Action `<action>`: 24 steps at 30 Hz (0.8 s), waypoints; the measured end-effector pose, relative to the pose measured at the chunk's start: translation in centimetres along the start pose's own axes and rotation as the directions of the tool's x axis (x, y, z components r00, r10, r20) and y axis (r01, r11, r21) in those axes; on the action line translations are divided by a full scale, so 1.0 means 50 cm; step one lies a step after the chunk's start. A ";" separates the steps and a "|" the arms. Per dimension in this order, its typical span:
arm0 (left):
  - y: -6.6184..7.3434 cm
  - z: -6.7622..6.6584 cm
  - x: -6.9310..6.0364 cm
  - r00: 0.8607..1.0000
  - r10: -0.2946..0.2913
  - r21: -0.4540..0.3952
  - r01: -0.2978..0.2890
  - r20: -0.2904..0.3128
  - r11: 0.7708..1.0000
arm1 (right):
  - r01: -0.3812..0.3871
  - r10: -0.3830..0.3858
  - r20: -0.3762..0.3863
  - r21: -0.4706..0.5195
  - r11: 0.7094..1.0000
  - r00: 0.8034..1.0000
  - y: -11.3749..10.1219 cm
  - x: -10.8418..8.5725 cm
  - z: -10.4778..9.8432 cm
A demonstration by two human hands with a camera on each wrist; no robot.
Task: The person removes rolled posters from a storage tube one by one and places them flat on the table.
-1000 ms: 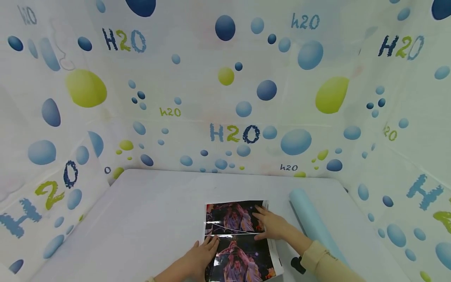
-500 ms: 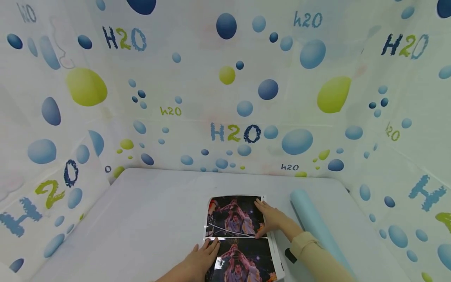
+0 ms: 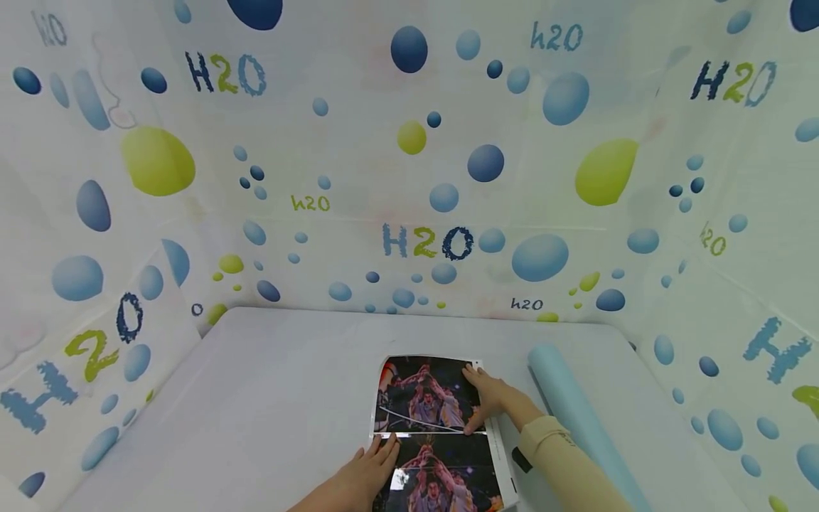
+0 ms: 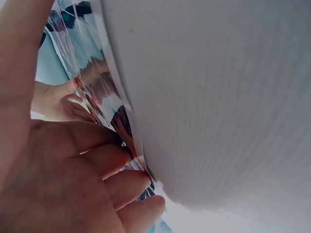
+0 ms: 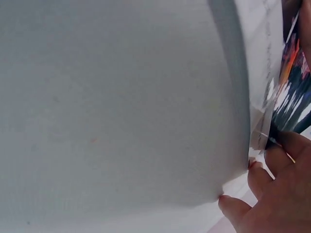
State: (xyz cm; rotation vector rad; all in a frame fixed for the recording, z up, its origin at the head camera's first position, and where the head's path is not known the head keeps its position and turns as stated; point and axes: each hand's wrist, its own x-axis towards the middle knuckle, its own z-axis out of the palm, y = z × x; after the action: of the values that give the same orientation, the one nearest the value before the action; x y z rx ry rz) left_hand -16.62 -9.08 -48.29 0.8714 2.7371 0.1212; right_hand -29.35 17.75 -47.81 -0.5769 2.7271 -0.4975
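Observation:
Two glossy printed pictures, an upper one (image 3: 429, 402) and a lower one (image 3: 444, 473), lie one above the other on a white-edged sheet or stack at the table's front. Both show people with raised arms. My left hand (image 3: 365, 473) rests at the left edge near the seam, fingers extended; in the left wrist view its fingertips touch the glossy sheet's edge (image 4: 92, 63). My right hand (image 3: 489, 398) lies spread over the upper picture's right edge. In the right wrist view its fingers (image 5: 279, 162) meet the sheet's white margin (image 5: 260, 111) and corner.
A pale blue roll (image 3: 579, 419) lies slantwise on the white table (image 3: 275, 398), right of the pictures. A small black object (image 3: 521, 460) sits partly behind the right sleeve (image 3: 557, 455). Patterned sheeting (image 3: 358, 142) rises around the table's back and sides.
The upper picture's far edge has shifted away and now bows at its left corner. My right forearm has swung slightly left, covering more of the black object. Both hands stay on the pictures.

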 end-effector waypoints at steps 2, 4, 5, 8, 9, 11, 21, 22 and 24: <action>0.001 -0.001 -0.004 1.000 0.009 -0.011 -0.009 -0.014 1.000 | 0.004 -0.004 0.002 0.001 1.000 1.000 0.001 0.001 0.001; 0.001 -0.002 -0.006 1.000 0.010 -0.023 -0.010 -0.021 1.000 | 0.007 -0.007 0.003 0.003 1.000 1.000 0.002 0.002 0.001; 0.001 -0.001 -0.007 1.000 0.008 -0.022 -0.008 -0.022 1.000 | 0.008 -0.008 0.005 0.003 1.000 1.000 0.002 0.003 0.001; 0.000 0.002 -0.004 1.000 0.004 0.001 -0.004 -0.026 1.000 | 0.014 -0.014 0.006 -0.002 1.000 1.000 0.002 0.003 0.000; -0.001 0.003 -0.003 1.000 0.002 0.009 -0.002 -0.025 1.000 | 0.016 -0.016 0.007 -0.005 1.000 1.000 0.001 0.003 0.000; -0.004 0.008 0.002 1.000 0.002 0.029 -0.001 -0.027 1.000 | 0.017 -0.017 0.012 -0.011 1.000 1.000 0.000 0.003 -0.001; -0.027 0.035 0.016 0.999 0.036 -0.028 -0.036 -0.022 0.999 | -0.010 0.011 0.021 -0.018 1.000 1.000 -0.005 0.007 0.000; -0.025 0.032 0.015 0.999 0.034 -0.024 -0.035 -0.024 0.999 | -0.013 0.013 0.022 -0.019 1.000 1.000 -0.005 0.007 0.001; -0.014 0.021 0.012 1.000 0.009 -0.027 -0.009 -0.018 1.000 | -0.017 0.017 0.023 -0.023 1.000 1.000 -0.004 0.007 0.001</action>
State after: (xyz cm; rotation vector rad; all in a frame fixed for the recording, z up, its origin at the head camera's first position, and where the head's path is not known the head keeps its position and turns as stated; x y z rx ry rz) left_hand -17.17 -9.31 -49.55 0.8798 2.7416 0.1679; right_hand -29.55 17.40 -47.86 -0.5614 2.7163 -0.4539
